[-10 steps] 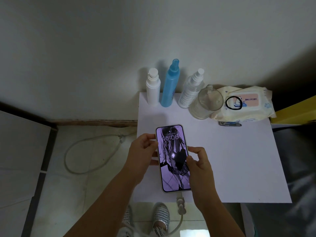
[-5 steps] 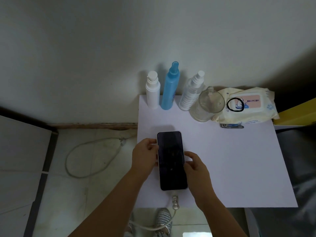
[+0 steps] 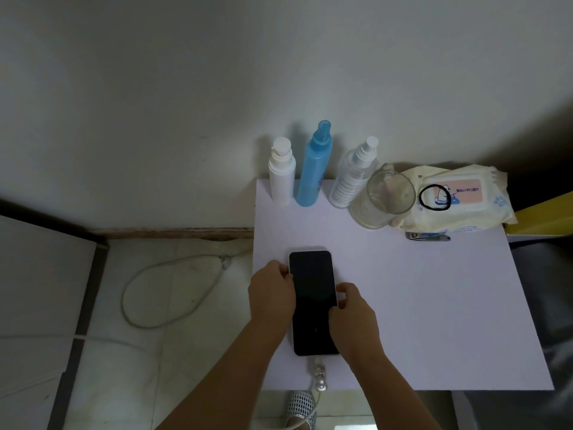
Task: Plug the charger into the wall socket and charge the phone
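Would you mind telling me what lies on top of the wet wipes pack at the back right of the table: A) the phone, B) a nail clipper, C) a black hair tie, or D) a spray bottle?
C: a black hair tie rests as a loop on the lid of the wet wipes pack, while the nail clipper sits on the table in front of the pack.

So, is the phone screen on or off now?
Off: the phone screen is black, lying flat on the table between both hands, cable at its bottom end.
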